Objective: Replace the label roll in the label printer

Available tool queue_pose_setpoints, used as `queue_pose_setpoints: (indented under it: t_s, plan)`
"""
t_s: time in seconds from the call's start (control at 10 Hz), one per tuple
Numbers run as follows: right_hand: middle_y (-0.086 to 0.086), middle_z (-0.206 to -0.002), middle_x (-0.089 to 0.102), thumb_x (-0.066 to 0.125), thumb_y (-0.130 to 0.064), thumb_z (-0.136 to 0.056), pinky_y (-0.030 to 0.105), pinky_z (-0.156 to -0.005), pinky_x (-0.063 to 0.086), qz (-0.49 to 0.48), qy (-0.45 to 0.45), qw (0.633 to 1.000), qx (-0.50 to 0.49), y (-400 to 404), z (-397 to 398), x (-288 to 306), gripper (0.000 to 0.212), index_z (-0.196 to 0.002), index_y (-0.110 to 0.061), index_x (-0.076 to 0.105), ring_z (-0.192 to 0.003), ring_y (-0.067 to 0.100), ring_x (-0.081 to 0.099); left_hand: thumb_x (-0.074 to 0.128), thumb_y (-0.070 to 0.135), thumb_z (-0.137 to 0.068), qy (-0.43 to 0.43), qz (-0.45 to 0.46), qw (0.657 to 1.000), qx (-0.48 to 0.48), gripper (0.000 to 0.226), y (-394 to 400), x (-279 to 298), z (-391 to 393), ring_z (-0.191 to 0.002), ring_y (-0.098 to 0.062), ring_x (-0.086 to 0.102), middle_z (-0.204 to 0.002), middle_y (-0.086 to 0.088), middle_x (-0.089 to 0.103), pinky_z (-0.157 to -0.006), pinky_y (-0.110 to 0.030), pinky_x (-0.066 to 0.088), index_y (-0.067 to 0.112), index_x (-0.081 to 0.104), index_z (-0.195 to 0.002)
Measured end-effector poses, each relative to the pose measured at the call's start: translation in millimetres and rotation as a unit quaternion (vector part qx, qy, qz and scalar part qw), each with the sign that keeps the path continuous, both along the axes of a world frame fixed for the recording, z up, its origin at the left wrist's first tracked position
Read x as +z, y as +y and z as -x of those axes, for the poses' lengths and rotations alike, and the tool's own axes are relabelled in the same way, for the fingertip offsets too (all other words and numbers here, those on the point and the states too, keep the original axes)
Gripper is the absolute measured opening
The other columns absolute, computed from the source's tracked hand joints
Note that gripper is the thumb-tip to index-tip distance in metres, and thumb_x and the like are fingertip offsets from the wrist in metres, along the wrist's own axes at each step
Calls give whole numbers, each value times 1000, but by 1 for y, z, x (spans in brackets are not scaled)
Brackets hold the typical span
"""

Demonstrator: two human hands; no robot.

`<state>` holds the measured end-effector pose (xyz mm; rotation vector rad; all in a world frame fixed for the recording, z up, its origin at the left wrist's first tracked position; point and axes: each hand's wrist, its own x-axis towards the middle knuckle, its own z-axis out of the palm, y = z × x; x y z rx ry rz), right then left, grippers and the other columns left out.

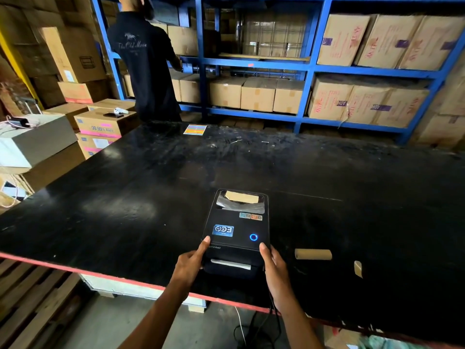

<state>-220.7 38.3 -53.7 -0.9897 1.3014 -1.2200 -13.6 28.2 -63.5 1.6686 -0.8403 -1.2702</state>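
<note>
Head view, both hands (pixel 191 263) gripping label printer (pixel 235 233) sides, thumbs on top

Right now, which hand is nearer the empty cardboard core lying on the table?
Right. The right hand grips the printer beside the cardboard core; the left hand holds its far side.

Two bare forearms are showing from the lower edge, with no sleeves, gloves, watch or rings showing on them. The left hand (pixel 191 260) and right hand (pixel 273 265) are showing short, plain fingernails.
</note>
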Motion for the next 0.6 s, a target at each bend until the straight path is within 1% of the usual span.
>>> queue_pose_setpoints:
  t_s: [0.1, 0.2, 0.3, 0.4, 0.5, 0.6]
  plan:
    - [-18, -105, 65, 50, -36, -93, 12, -70, 42, -2, 0, 1000, -1, 2, -1, 3, 19, -109, -33, 59, -93, -7, 59, 58, 85, -45, 1, -3, 1000, -1, 68, 0, 2, 0, -84, -23, 68, -83, -2, 73, -77, -37, 51, 22, 71, -67]
    - [-20, -104, 64, 49, -38, -93, 14, -70, 42, -4, 9, 1000, -2, 1, -2, 2, 17, -106, -35, 59, -92, -9, 59, 60, 81, -56, -12, -5, 1000, 0, 63, 0, 2, -1, -85, -25, 68, -86, -7, 74, -81, -39, 53, 21, 72, -69]
    - [-12, -109, 66, 47, -41, -92, 15, -73, 44, 14, 24, 1000, 1, 1, -3, -2, 27, -113, -31, 60, -99, -2, 59, 57, 77, -65, -16, -9, 1000, -14, 59, 0, 4, -1, -86, -25, 66, -87, -8, 73, -79, -38, 52, 20, 71, -73]
    - [-11, -107, 66, 47, -44, -92, 13, -75, 43, -5, 41, 999, -3, 3, -2, 2, 33, -115, -25, 61, -101, 0, 59, 53, 74, -72, -8, -15, 1000, -26, 53, 2, 11, 0, -85, -21, 64, -87, -4, 70, -65, -30, 48, 23, 67, -78]
    - [-19, -106, 62, 48, -44, -92, 13, -77, 39, -6, 45, 998, -31, 11, 9, -8, 29, -114, -29, 59, -93, -4, 55, 49, 75, -73, 8, -15, 999, -29, 52, 4, 7, -4, -84, -17, 64, -85, 3, 68, -63, -29, 48, 26, 65, -80]
    - [24, -124, 55, 44, -13, -97, 29, -98, 26, 34, 2, 979, -199, 15, 0, -23, 31, -118, 6, 56, -104, 24, 47, 53, 88, -49, 34, -23, 999, 28, 78, 16, -23, -17, -76, -19, 65, -80, 0, 73, -74, -37, 52, 20, 74, -81]
